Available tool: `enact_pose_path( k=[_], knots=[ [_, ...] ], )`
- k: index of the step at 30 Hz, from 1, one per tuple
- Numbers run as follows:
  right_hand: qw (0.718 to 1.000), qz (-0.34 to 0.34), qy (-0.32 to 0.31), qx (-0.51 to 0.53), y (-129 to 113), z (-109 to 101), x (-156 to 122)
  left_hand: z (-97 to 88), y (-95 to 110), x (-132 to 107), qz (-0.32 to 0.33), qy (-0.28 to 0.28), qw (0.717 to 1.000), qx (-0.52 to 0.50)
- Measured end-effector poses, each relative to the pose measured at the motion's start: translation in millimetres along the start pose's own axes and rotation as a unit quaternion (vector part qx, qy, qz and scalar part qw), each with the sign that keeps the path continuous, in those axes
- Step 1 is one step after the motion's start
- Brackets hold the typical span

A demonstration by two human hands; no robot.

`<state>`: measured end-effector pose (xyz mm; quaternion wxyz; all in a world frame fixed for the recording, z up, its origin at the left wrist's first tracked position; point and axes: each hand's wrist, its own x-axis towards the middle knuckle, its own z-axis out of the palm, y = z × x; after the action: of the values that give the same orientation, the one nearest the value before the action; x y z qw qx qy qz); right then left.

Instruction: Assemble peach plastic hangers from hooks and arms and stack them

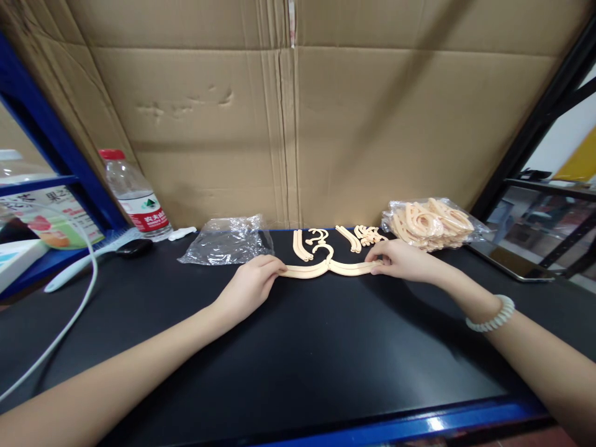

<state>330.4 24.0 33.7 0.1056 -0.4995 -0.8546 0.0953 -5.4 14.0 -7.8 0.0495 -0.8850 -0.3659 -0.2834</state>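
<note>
A cream plastic hanger [328, 267] lies flat on the black tabletop [298, 354], its hook pointing away from me. My left hand [251, 284] pinches the hanger's left arm end, fingers closed. My right hand [400, 259] grips the right arm end, fingers closed; a white bead bracelet [491, 315] is on that wrist. Just behind the hanger lie loose cream hanger parts: a curved piece [300, 245], a hook [318, 236] and several small pieces [367, 236].
A clear bag full of cream hanger parts [431, 223] sits at the back right. An empty clear bag [228, 241] lies at the back left. A water bottle [135, 195], a brush [93, 251], a white cable [69, 323] and blue shelving [41, 133] stand left. Cardboard [298, 112] walls the back.
</note>
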Motion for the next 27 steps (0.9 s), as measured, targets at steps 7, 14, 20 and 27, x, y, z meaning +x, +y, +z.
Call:
enact_pose_path(
  k=[7,14,20,27],
  knots=[
    [1.000,0.001,-0.005,-0.004,-3.2,-1.2,-1.3,0.2,-0.3,-0.9,-0.005,0.004,1.000,-0.004],
    [1.000,-0.014,0.005,-0.026,0.3,0.4,-1.7,0.8,-0.3,-1.4,-0.010,0.008,1.000,-0.012],
    [0.998,-0.014,0.056,-0.034,4.4,2.2,-2.9,-1.6,6.3,-1.5,-0.013,0.031,0.999,-0.002],
    [0.995,-0.017,0.096,-0.032,2.1,3.9,-2.1,-3.5,12.7,-1.3,-0.020,0.056,0.998,-0.005]
  ],
)
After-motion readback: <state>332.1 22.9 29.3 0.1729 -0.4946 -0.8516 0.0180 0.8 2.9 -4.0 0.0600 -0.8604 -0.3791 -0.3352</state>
